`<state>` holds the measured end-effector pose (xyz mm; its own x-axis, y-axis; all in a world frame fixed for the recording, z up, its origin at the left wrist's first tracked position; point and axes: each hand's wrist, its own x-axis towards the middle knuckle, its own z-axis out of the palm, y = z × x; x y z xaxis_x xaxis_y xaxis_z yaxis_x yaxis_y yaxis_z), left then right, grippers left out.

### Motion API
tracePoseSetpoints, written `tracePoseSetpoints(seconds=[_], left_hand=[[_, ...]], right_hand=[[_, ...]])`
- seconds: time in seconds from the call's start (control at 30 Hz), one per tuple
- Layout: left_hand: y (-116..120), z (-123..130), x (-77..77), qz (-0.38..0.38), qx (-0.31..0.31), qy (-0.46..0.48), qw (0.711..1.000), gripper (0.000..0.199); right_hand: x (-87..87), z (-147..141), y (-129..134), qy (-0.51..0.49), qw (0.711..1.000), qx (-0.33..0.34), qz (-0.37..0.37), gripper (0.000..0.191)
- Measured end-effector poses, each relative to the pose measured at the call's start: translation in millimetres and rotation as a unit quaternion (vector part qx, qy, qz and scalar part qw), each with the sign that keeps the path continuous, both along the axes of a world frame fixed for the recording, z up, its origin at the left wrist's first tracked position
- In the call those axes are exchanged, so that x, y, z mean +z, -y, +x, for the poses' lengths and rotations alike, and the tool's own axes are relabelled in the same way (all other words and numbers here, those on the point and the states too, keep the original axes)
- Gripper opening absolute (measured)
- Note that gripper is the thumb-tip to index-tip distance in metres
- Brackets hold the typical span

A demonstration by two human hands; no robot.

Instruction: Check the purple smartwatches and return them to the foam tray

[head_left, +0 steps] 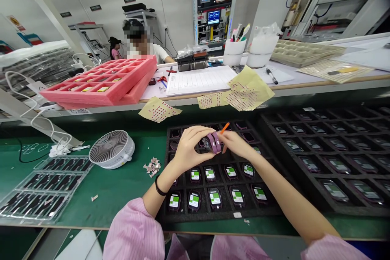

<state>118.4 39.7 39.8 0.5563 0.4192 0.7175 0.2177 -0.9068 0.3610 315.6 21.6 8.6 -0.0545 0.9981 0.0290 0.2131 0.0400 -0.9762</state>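
Note:
My left hand (192,146) grips a purple watch-like case (214,142) above a black foam tray (210,213). Close against the case's right side, my right hand (236,144) has its fingers closed on an orange stick-like tool (225,128), whose tip points up and to the right. Where the tool's lower end meets the case is hidden by my fingers. Below my hands, several watch units with green and white screens (215,197) lie in the tray's compartments.
To the right is a second black tray (304,174) of watches. A white fan (112,149), small scraps (152,166) and a clear plastic tray (36,189) are at the left. Beyond, a shelf edge holds pink foam trays (115,93) and papers (199,80). A person (160,53) sits behind.

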Motion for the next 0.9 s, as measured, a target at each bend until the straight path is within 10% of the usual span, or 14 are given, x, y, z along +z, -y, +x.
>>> tracePoseSetpoints(seconds=[0.27,0.9], left_hand=[[5.4,0.1,2.4,-0.031,-0.02,0.016,0.999,0.049],[6.9,3.7,0.3,0.004,-0.024,0.065,0.998,0.045]], right_hand=[[44.0,-9.7,60.3,-0.151,0.913,-0.178,0.335,0.036],[35.1,-13.4,59.4,0.022,0.87,-0.128,0.476,0.029]])
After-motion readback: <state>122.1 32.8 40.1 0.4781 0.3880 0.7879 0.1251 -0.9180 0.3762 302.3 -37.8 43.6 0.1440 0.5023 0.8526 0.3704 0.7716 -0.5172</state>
